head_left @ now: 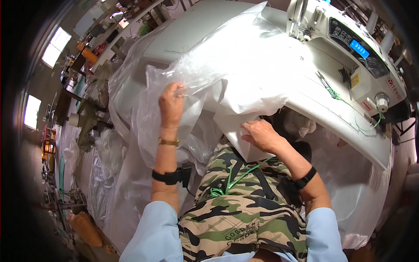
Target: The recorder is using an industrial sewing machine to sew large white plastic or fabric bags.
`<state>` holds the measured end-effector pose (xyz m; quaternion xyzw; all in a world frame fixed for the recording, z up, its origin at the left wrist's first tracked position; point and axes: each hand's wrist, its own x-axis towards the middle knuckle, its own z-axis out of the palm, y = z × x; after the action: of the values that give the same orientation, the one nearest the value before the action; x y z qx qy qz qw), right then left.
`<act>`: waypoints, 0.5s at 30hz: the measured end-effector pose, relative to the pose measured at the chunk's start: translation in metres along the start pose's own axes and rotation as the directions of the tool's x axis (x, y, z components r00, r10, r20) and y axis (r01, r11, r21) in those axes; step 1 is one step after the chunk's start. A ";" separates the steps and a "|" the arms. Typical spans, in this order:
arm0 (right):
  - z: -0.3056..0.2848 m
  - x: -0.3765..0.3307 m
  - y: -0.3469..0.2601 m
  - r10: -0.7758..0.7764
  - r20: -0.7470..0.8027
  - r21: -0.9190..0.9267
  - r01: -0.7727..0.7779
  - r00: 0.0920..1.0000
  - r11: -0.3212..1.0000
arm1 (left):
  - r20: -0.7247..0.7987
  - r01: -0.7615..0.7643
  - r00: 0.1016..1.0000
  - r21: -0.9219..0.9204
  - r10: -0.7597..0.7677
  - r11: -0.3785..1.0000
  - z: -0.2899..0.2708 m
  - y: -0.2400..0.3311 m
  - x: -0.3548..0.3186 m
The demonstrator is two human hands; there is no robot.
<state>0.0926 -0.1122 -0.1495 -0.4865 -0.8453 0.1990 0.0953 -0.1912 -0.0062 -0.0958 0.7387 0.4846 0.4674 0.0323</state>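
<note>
My left hand (171,107) is raised at the left of the table, its fingers pinched on the edge of a clear plastic sheet (150,98). The sheet is crumpled and hangs down past the table toward the floor. Nearer my lap, my right hand (263,136) is closed on the lower edge of a white sheet of material (233,131). That white material spreads up over the tabletop, brightly lit, and its folded corner drops over my camouflage apron (244,205). The sewing machine (345,39) stands at the upper right, its needle area partly covered by glare.
Thread snips (324,81) lie on the machine's bed with green cord (336,95) trailing beside them. The white table edge (345,124) curves across the right. More plastic sheeting (104,174) hangs at the left. Green strips (229,185) lie across my lap.
</note>
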 end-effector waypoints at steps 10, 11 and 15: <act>-0.076 0.033 -0.029 0.547 -0.128 0.933 0.287 0.828 -0.217 | 0.211 0.199 0.973 -0.558 -0.094 0.806 -0.136 0.124 0.060; -0.082 0.039 -0.027 0.546 -0.133 0.931 0.294 0.827 -0.217 | 0.210 0.193 0.974 -0.556 -0.087 0.808 -0.143 0.130 0.060; -0.106 0.060 -0.024 0.630 -0.141 0.757 0.494 0.764 -0.429 | 0.212 0.157 0.973 -0.339 -0.087 0.928 -0.174 0.145 0.046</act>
<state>0.0805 -0.0453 -0.0455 -0.2582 -0.1139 0.6396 0.7151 -0.2130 -0.1191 0.1043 0.7312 0.4321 0.4699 0.2407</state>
